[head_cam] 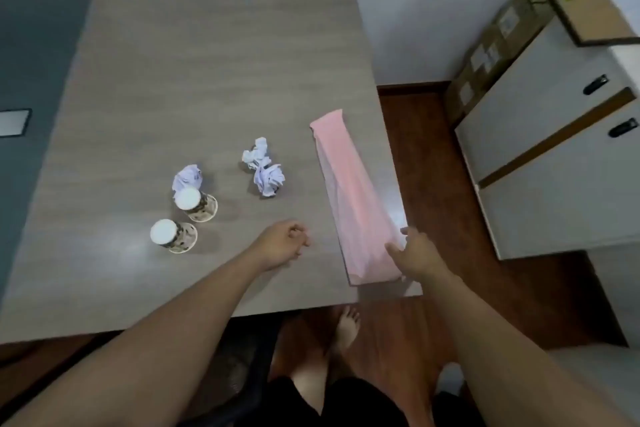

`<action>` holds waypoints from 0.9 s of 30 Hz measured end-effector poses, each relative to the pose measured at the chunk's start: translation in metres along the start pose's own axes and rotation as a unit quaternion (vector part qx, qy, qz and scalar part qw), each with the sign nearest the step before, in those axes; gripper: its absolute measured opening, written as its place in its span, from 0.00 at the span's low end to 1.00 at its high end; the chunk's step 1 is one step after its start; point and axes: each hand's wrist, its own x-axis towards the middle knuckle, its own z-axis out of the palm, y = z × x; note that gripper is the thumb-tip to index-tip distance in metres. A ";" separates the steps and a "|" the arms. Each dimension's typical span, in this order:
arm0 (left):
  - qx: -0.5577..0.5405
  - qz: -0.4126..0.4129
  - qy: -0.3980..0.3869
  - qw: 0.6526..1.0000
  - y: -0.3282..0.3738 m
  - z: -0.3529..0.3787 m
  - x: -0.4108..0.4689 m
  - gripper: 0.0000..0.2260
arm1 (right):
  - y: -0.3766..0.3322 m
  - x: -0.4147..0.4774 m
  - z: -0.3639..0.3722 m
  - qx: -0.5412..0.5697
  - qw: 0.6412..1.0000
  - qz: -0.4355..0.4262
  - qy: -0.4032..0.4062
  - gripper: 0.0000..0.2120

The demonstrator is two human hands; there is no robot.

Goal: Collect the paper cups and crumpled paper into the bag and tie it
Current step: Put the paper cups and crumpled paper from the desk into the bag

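Nearest me, my left hand (282, 244) sits low over the grey wood-grain worktop (207, 80) at about 12 o'clock, fingers loosely curled and holding nothing. My right hand (417, 255), at 1 o'clock, lies on the near end of the long, flat-folded pink plastic bag (349, 198). I cannot tell whether its fingers pinch the film or only rest on it.

Out at 10 o'clock stand two brown-patterned paper cups, the nearer (173, 236) just beside the farther (195, 204). A ball of crumpled white paper (187, 177) touches the farther cup. Beyond my left hand, at 12 o'clock, two more crumpled balls (268, 180) (256, 152) lie against each other. The bag runs away from me close along the worktop's right edge.

Nothing is in the bag yet. I judge the risks to be these: the thin film may cling shut when I try to open its mouth, a careless tug could drag the bag off that near edge, and the light cups could tip and roll if I brush them.
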 end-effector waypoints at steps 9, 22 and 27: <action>0.142 0.093 -0.071 0.983 -0.026 0.119 0.010 0.38 | 0.006 0.012 0.042 0.160 0.985 0.001 -0.067 0.09; -0.112 0.059 0.151 0.980 0.026 0.060 -0.034 0.13 | -0.056 -0.015 -0.013 0.465 0.875 -0.034 -0.128 0.26; -0.313 0.035 0.249 0.916 0.035 0.015 -0.054 0.15 | -0.066 -0.009 -0.027 0.417 0.906 -0.021 -0.072 0.24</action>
